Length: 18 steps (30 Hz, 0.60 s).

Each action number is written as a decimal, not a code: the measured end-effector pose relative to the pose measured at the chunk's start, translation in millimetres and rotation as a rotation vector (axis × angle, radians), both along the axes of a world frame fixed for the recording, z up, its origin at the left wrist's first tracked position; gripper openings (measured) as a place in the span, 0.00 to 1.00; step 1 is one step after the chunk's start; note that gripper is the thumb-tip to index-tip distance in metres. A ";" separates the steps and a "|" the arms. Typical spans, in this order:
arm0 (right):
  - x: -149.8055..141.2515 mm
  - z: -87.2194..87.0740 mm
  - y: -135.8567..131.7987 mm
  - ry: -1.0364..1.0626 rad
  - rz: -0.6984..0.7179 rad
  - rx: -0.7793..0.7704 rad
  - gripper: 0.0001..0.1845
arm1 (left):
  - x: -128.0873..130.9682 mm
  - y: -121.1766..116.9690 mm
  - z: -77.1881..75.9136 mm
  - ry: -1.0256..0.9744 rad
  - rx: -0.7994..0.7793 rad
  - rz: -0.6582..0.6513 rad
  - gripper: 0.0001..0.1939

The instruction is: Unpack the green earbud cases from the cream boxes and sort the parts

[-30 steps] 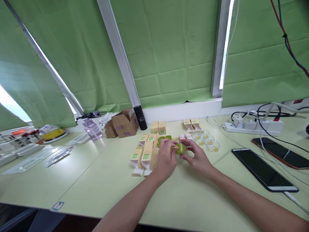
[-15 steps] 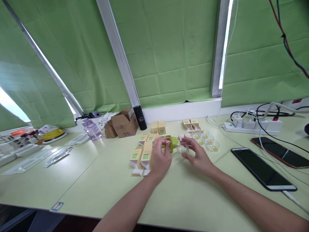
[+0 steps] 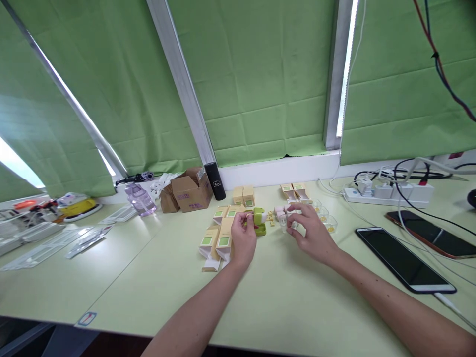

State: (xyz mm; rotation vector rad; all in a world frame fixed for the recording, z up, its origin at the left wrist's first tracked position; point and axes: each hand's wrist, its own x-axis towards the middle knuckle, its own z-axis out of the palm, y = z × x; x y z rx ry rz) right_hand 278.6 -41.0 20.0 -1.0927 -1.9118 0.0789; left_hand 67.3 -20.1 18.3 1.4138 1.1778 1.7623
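My left hand (image 3: 243, 238) is pinched on a small green piece with a white end (image 3: 259, 216); its exact kind I cannot make out. Just below that piece, a green tray-like part (image 3: 261, 230) lies on the table. Over to the right, my right hand (image 3: 308, 232) has its thumb and fingers curled round a clear plastic cup (image 3: 283, 223), apart from the green piece. Small yellow bits (image 3: 271, 218) and pale pink pieces (image 3: 278, 211) lie between the hands. Clear cups with yellow centres (image 3: 330, 224) stand behind my right hand, which partly hides them.
Small cream boxes with green labels (image 3: 208, 241) stand left of my left hand, and more boxes (image 3: 244, 195) at the back. A cardboard box (image 3: 191, 191) and black cylinder (image 3: 214, 181) stand near the wall. Phones (image 3: 403, 260), cables and a power strip (image 3: 388, 196) occupy the right.
The clear cup has come away from the green piece. My right hand has moved slightly right with the cup; my left hand has drawn slightly left with the green piece.
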 end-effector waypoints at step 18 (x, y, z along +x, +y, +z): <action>50.2 19.3 23.5 -0.685 -0.434 -0.335 0.06 | 2.5 -3.7 1.5 0.013 -0.058 -0.040 0.19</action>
